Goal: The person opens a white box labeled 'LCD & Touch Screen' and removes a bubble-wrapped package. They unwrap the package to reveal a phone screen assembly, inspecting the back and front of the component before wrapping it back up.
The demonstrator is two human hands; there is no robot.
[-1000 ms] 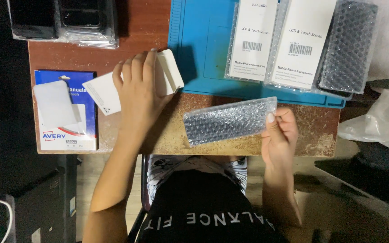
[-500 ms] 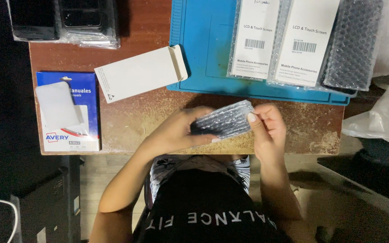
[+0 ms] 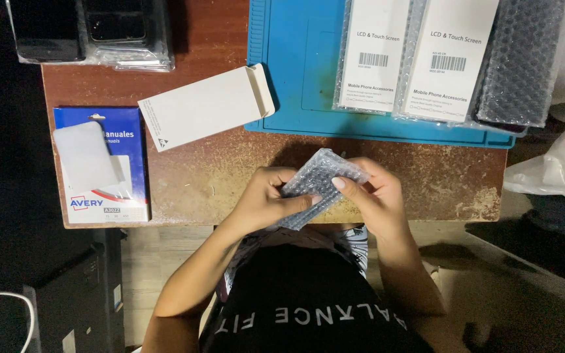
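A bubble-wrap pouch (image 3: 320,178) is held by both hands over the near edge of the brown table (image 3: 217,170). My left hand (image 3: 266,199) grips its lower left part, thumb across the front. My right hand (image 3: 374,196) holds its right side, with a fingertip pressed on the top. A white cardboard box (image 3: 205,107) with an open end flap lies untouched on the table to the upper left of my hands.
A blue work mat (image 3: 295,72) at the back carries two white-labelled bubble-wrapped packs (image 3: 374,52) and a plain bubble-wrap pack (image 3: 521,62). A blue and white label packet (image 3: 102,163) lies at the left. Dark trays (image 3: 89,29) sit far left, a plastic bag (image 3: 557,170) at the right.
My left hand let go of the white box and came over to the bubble-wrap pouch. The pouch, first held only by my right hand, is gripped by both hands now and pulled closer.
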